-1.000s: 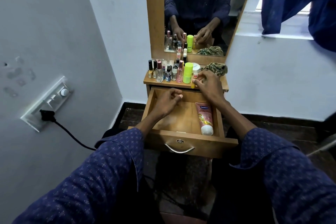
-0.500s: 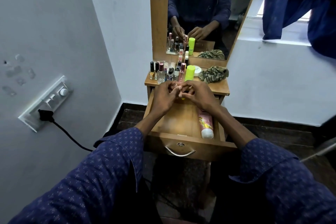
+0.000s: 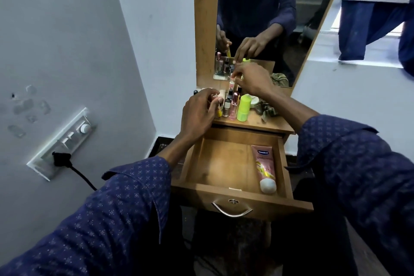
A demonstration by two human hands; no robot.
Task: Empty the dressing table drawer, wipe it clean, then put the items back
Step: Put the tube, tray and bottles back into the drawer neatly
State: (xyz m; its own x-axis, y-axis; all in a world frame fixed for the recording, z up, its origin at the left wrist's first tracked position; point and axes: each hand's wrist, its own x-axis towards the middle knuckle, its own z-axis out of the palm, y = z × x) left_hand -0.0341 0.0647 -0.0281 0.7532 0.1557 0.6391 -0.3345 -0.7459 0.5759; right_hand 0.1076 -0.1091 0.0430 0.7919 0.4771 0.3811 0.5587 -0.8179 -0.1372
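— Where are my hands?

— My left hand (image 3: 198, 116) pinches a small yellow item (image 3: 218, 111) at the tabletop's left edge. My right hand (image 3: 252, 78) is curled over the bottles (image 3: 233, 105); I can't tell what it holds.

— And the drawer (image 3: 237, 172)?

— Pulled out below both hands, a pink tube (image 3: 264, 166) lying along its right side. Its label reads "Vaseline".
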